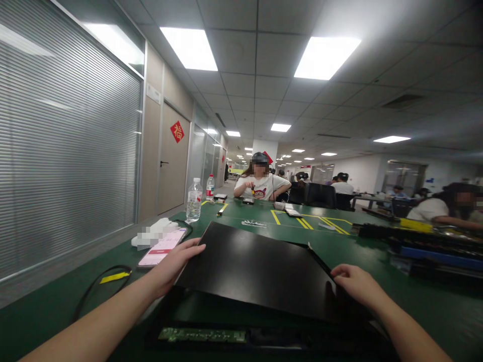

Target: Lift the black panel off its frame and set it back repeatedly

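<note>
A flat black panel [256, 266] lies tilted over a black frame [279, 339], its near edge raised. A green circuit board [204, 335] shows in the frame below that edge. My left hand [181, 261] grips the panel's left edge, thumb on top and the other fingers hidden beneath. At the right edge, my right hand [352, 281] has its fingers bent and pressed together against the black rim; what exactly they pinch is hard to make out.
Left on the green table [234, 234] are a phone [162, 247], a water bottle [194, 200] and a black cable [88, 291]. Stacked black and blue parts [437, 254] stand at the right. A person [260, 181] sits opposite.
</note>
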The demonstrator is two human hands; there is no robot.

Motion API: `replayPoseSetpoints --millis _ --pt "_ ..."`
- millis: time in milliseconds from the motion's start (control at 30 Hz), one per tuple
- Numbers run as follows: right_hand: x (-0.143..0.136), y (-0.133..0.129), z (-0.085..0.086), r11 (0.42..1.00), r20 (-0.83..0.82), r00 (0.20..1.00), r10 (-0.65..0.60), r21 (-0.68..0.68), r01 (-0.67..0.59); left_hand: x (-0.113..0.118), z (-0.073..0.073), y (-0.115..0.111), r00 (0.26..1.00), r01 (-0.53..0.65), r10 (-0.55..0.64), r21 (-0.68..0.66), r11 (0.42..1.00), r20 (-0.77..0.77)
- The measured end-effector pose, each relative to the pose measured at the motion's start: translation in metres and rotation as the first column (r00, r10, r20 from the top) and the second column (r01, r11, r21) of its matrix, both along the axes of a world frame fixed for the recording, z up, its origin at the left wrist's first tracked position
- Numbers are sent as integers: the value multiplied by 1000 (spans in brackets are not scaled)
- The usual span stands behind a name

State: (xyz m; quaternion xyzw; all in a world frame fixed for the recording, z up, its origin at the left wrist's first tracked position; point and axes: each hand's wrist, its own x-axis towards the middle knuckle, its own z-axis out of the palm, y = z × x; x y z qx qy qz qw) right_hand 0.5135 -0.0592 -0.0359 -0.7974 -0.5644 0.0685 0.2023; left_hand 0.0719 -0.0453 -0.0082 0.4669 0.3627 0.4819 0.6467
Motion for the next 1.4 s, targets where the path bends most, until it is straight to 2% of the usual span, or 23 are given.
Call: replayPoseSetpoints --millis 500,867,1067,1267,1400 --pt "2 -1 -1 1000 -29 999 17 19 -17 -1 -3 2 999 -38 38 2 999 -35" --pt "-3 -3 2 1000 -25 1000 1 -8 -1 -5 -5 5 999 17 -16 44 999 -34" --pt "-6 -3 2 1000 -60 998 -14 0 14 -3 -6 7 997 52 -58 145 988 40" --pt "-4 2 2 993 -121 992 -31 109 44 -4 -10 14 999 -22 11 285 958 41" --pt "-5 0 6 994 -174 985 -11 105 30 -4 -11 13 999 -25 13 335 942 37"
